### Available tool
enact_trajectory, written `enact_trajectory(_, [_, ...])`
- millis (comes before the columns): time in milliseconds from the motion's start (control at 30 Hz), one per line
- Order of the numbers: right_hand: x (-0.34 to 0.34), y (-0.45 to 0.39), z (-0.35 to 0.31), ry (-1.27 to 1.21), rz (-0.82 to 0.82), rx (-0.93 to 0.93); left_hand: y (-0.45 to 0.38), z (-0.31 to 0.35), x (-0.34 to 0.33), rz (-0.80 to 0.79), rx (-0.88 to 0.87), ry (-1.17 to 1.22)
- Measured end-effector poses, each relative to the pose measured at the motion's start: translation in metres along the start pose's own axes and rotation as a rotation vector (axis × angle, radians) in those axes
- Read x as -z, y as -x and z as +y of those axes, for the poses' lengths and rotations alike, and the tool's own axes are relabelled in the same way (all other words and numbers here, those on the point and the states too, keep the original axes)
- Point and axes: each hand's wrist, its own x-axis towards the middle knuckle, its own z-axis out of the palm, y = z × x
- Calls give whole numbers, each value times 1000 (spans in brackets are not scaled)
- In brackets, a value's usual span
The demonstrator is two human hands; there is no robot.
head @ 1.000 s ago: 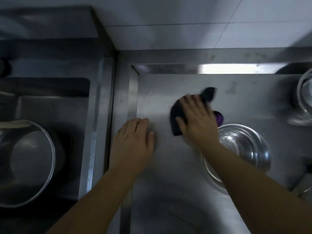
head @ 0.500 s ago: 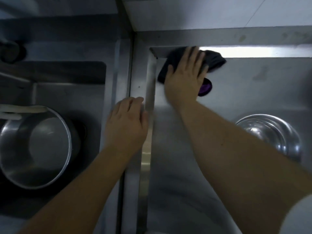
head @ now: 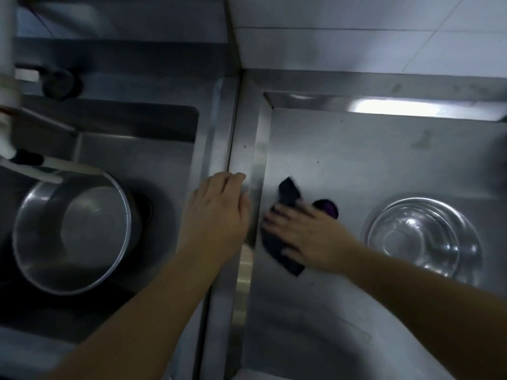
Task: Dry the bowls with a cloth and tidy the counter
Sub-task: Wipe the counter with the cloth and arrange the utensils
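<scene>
My right hand (head: pixel 310 237) lies flat, fingers spread, pressing a dark cloth (head: pixel 285 255) with a purple patch onto the steel counter (head: pixel 356 160), close to its left rim. A stack of shiny steel bowls (head: pixel 422 239) stands on the counter to the right of that hand. My left hand (head: pixel 216 215) rests with relaxed fingers on the raised ledge between counter and sink. A large steel bowl (head: pixel 72 234) sits in the sink (head: pixel 153 160) on the left.
A white tap pipe (head: pixel 8 78) and spout reach over the sink from the far left. White wall tiles (head: pixel 370 31) rise behind the counter. The counter has a raised back lip (head: pixel 384 105) and a left ledge (head: pixel 247 149).
My right hand has dragged the cloth from the counter's back left corner toward me along the left rim. My left hand has stayed on the ledge.
</scene>
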Motion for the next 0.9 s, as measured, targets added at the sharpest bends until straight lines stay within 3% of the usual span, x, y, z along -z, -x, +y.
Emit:
enact_trajectory(167, [44,-69,77,-121,182,-646,27,-10,-1,-14,-1,17])
enact_trajectory(300, [48,-101,85,-238,196,-901,48,-22,-4,-9,22,28])
enact_trajectory(433, [30,-84,20,-220,220,-760,63,-29,-6,-8,27,27])
enact_trajectory(567, [1,-34,-63,-209,124,-555,77,-29,-5,-33,2,18])
enact_trajectory(900, [-46,71,-214,-296,-49,-421,126,-17,-3,-100,-134,-26])
